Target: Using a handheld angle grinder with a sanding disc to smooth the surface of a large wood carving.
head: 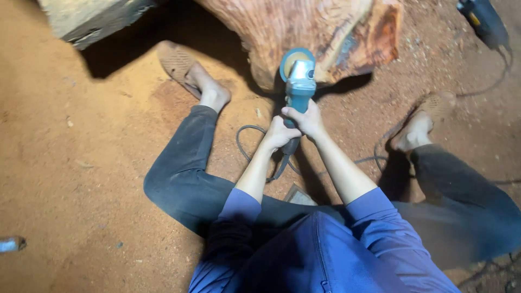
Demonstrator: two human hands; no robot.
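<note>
A teal angle grinder [298,81] with a round sanding disc points at a large reddish carved wood block [320,32]. Its disc sits against the block's lower edge. My right hand [305,118] wraps the grinder's body from the right. My left hand [278,133] grips the rear handle just below it. Both arms reach forward between my spread legs, in dark trousers. The grinder's grey cord [247,146] loops over the ground under my hands.
I sit on ground covered in reddish sawdust [81,163], sandalled feet [187,70] either side of the block. A second power tool [484,19] lies at the top right with its cord. A grey slab [87,19] stands at the top left.
</note>
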